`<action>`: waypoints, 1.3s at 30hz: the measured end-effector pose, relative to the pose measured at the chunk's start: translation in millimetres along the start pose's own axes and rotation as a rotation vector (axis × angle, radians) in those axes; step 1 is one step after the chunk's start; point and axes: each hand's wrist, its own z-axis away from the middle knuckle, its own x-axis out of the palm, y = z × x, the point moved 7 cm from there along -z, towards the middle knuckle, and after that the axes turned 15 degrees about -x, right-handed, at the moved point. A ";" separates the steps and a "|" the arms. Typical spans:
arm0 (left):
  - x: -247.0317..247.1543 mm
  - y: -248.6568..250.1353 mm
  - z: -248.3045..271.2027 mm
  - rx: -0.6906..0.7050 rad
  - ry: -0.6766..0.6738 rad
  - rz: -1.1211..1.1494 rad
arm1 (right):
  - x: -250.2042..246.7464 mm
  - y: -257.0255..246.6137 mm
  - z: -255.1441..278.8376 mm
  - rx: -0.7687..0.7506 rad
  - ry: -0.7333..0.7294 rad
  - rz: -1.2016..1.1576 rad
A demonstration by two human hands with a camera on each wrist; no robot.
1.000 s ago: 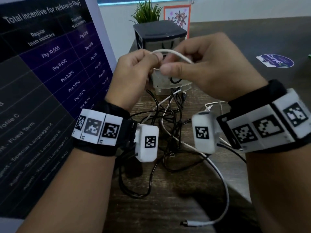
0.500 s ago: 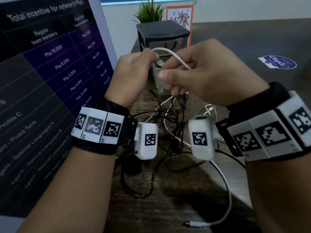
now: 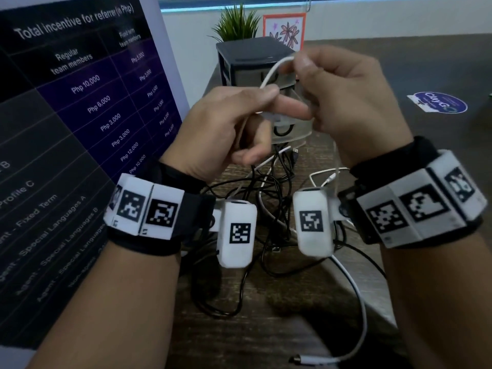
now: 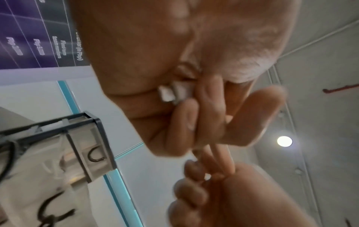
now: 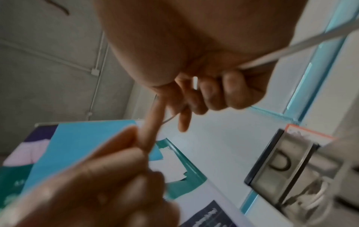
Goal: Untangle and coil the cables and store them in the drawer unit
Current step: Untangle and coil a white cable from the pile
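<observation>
Centrally, left hand (image 3: 226,129) and right hand (image 3: 348,102) both pinch the white cable (image 3: 271,73) between clenched fingers (image 3: 266,92), above black cables (image 3: 269,187) near the drawer unit (image 3: 255,53).

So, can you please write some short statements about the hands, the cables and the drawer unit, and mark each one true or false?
1. Both hands hold the thin white cable. True: the left hand and the right hand each pinch it above the table.
2. The small dark grey drawer unit with clear drawers stands behind the hands. True.
3. The tangled black cables are already in a drawer. False: they lie on the dark wooden table, below the hands.
4. The white cable is fully coiled. False: a long part trails over the table to a loose plug.
5. The green potted plant stands in front of the drawer unit. False: it is behind it.
</observation>
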 end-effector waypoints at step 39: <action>9.0 15.1 6.6 -0.042 -0.281 0.302 | 42.3 1.7 5.5 -0.087 -0.110 0.161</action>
